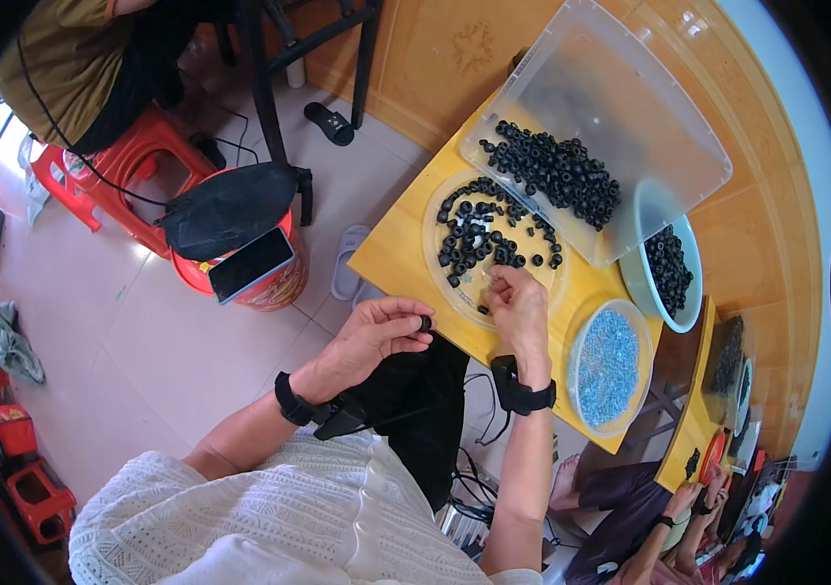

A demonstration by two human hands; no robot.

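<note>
We are holding a bead (425, 324) clamped in the fingers of our left hand (374, 332), off the near left edge of the counter (398, 248), probably to steady it. Our right hand (519, 304) is hovering over the tray (555, 282), seemingly set near for picking; its fingers' grip we cannot tell.

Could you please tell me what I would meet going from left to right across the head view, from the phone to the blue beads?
Phone, left hand with a small black piece at its fingertips, right hand, blue beads.
</note>
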